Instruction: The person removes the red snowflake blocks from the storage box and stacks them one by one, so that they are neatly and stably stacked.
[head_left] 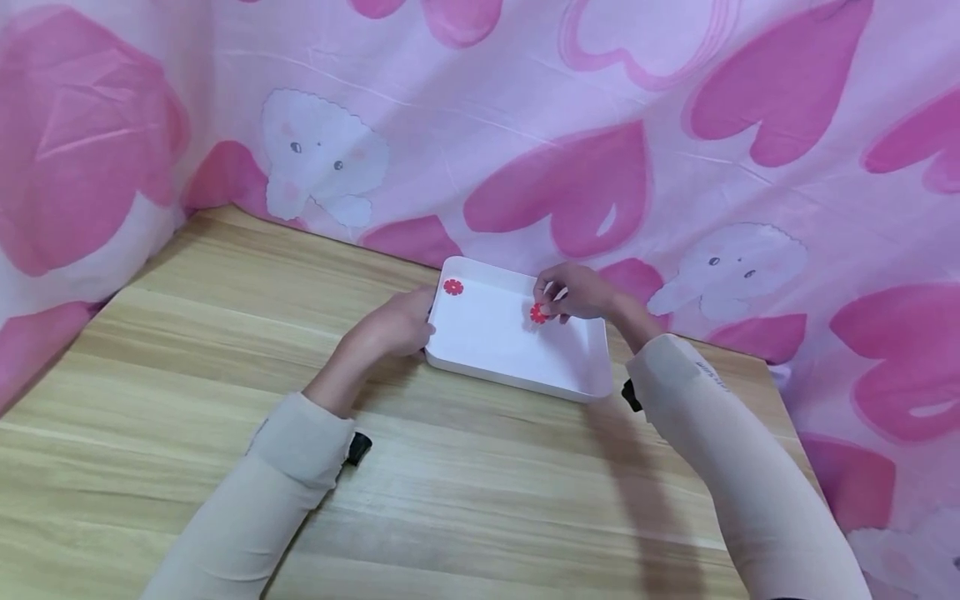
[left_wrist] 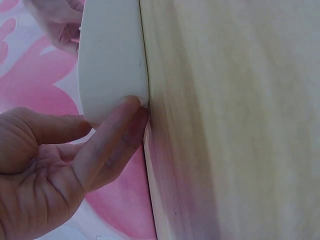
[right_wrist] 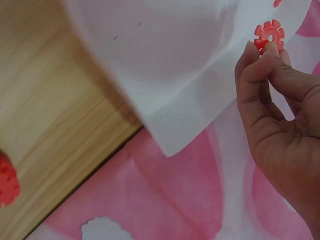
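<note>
You've got a smooth white plastic tray on a matt wood-grain table, creased printed cloth behind, red plastic discs

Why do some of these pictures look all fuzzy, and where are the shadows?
Head view: sharp and evenly lit, with soft shadows of the arms on the table. Left wrist view: the left hand and white tray sit so close that they blur. Right wrist view: the tray looks washed out and hazy, but the red flower piece pinched by the right hand is fairly clear.
</note>
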